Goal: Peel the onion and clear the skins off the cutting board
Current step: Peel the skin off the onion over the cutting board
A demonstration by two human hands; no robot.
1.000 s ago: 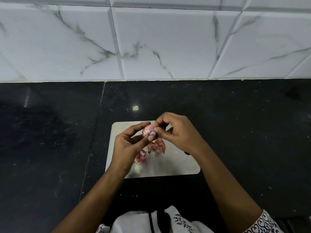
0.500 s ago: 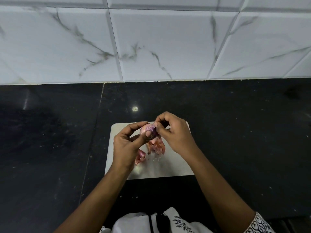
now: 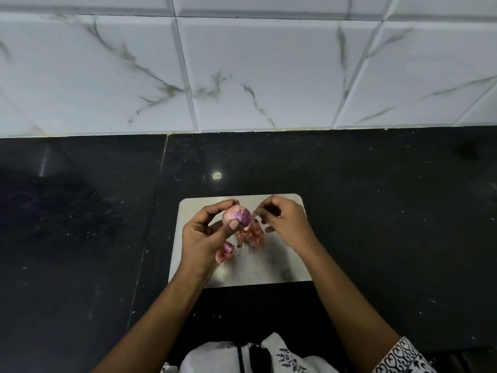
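A small pink-purple onion [image 3: 236, 216] is held above the pale cutting board [image 3: 279, 267] between the thumb and fingers of my left hand [image 3: 205, 238]. My right hand [image 3: 285, 222] is just to the right of it, fingertips pinched on a thin strip of skin [image 3: 255, 214] that still reaches the onion. Loose pink skins [image 3: 252, 234] lie on the board under my hands, and another piece of skin [image 3: 224, 253] lies beside my left palm.
The board sits on a black stone counter [image 3: 376, 224] with a seam running down its left part. A white marble-veined tiled wall [image 3: 242, 71] rises at the back. My white patterned clothing [image 3: 255, 356] shows at the bottom edge.
My right hand has pulled away to the right, drawing a strip of skin off the onion. The left hand has turned the onion so more purple surface shows.
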